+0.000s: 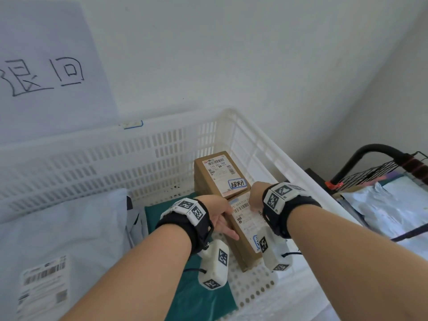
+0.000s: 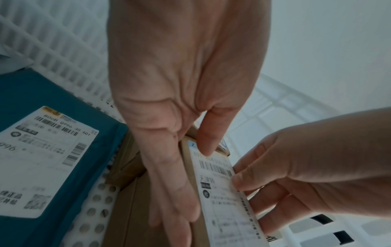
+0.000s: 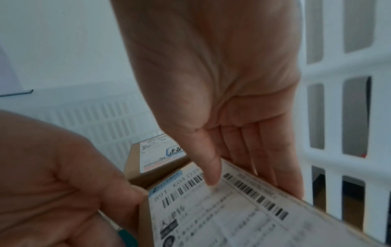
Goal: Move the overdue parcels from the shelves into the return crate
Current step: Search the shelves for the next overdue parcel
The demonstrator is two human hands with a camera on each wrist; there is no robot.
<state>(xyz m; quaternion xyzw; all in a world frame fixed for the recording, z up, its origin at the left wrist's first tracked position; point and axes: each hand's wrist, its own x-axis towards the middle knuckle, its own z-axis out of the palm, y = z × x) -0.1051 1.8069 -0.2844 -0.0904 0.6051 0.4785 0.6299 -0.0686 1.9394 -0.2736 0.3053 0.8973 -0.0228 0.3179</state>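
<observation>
From the head view, the left hand [image 1: 221, 218] and right hand [image 1: 256, 196] clasp a brown parcel [image 1: 249, 230] from either side, low inside the return crate [image 1: 162, 147], just in front of a second box [image 1: 220, 173]. If dropped, it may clip that box.

The left wrist view shows fingers flat on the parcel's side, thumb on top.

In the right wrist view, thumb on label; fingers could snag against the crate wall.

Crate [image 1: 234, 117]: top open. Floor taken by two boxes [image 1: 220, 174] right, teal bag [image 1: 166, 214] middle, white bag [image 1: 69, 228] left. Bare floor [image 1: 254, 286] near right corner.
</observation>
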